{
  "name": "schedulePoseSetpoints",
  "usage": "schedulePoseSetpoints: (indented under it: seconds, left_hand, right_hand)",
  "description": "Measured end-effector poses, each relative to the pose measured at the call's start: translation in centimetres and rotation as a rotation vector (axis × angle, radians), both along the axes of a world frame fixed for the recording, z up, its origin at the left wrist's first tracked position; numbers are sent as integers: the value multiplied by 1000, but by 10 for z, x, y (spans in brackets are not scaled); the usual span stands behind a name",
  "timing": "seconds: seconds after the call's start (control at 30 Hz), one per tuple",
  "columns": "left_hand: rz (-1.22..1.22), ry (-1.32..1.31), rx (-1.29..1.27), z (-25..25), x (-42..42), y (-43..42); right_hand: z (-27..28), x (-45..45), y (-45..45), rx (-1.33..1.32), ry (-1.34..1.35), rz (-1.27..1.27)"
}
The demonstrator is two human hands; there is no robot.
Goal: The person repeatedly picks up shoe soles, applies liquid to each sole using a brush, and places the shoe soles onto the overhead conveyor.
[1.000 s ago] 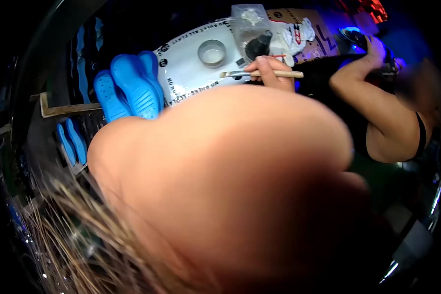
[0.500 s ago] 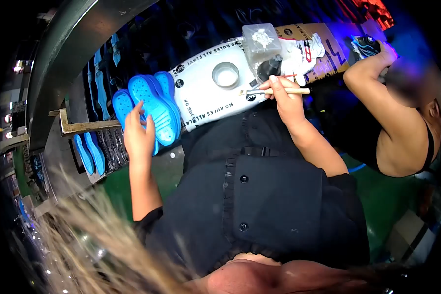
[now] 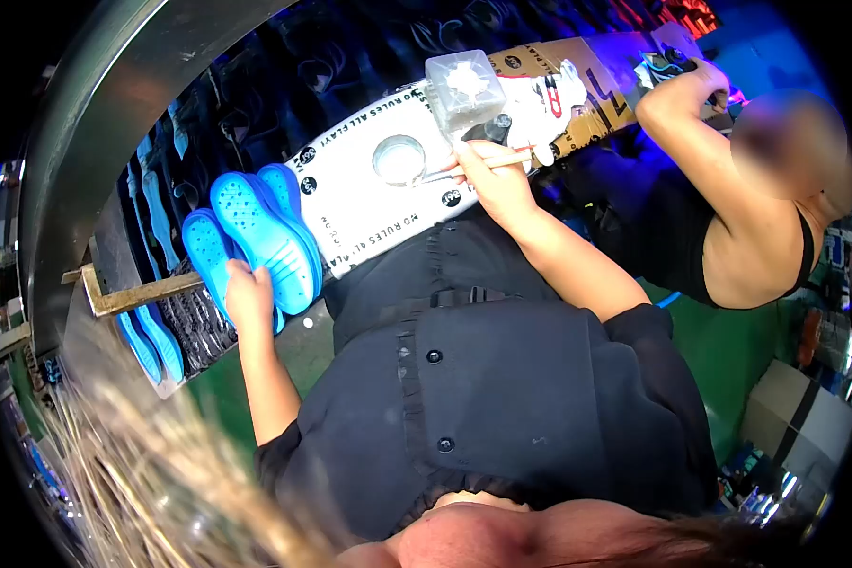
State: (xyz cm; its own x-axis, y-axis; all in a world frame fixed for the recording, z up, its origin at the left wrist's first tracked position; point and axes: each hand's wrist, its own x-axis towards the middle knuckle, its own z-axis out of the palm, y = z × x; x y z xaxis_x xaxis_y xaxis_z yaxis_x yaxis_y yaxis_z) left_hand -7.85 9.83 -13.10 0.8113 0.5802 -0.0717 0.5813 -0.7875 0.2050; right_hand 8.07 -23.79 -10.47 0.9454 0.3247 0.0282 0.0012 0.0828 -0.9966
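Bright blue shoe soles (image 3: 263, 237) with small holes lie in an overlapping pile on the left. My left hand (image 3: 249, 295) is closed at the near end of the leftmost sole (image 3: 208, 248), thumb and fingers pinching its edge. In my right hand (image 3: 500, 189) is a flat paintbrush (image 3: 509, 159) with a pale wooden handle, bristles pointing left. The brush tip is beside a round clear dish (image 3: 399, 162) of whitish liquid. Just beyond that hand are a dark bottle or cap (image 3: 492, 129) and a translucent square container (image 3: 466, 90) with white residue on top.
A white printed sheet (image 3: 369, 222) covers the work surface. Red-handled snips (image 3: 553, 95) lie on a white cloth, near brown cardboard (image 3: 582, 114). A co-worker (image 3: 757, 222) sits to the right. A metal bar (image 3: 151, 292) and more blue soles (image 3: 151, 341) are at left.
My left hand has gone from spread fingers over the soles to gripping the leftmost one. The brush has moved nearer the dish. The whole view has shifted slightly.
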Motion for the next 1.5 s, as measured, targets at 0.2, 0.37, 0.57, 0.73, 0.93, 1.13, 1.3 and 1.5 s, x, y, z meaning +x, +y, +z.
schedulePoseSetpoints:
  seconds: [0.2, 0.37, 0.57, 0.73, 0.93, 1.13, 1.3, 1.5]
  left_hand:
    - [534, -667, -1397, 16, -5, -32]
    - [313, -499, -1780, -14, -21, -25]
    - [146, -729, -1345, 29, 28, -81]
    - [-126, -800, -771, 51, 49, -100]
    - [-179, -899, -859, 62, 52, -120]
    - [-252, -947, -760, 63, 51, -122]
    - [-294, -945, -708, 65, 51, -124]
    - [-305, -934, -692, 64, 51, -125]
  right_hand:
    - [-7, 17, 8, -211, -161, 23]
    - [7, 19, 25, -165, -314, 116]
    - [42, 1, 27, -66, -288, 185]
    - [59, -14, 28, -166, -673, 233]
    - [50, -16, 31, -167, -786, 181]
    - [52, -18, 26, -252, -856, 228]
    - [51, -17, 15, -259, -853, 193]
    - [47, -18, 27, -198, -900, 183]
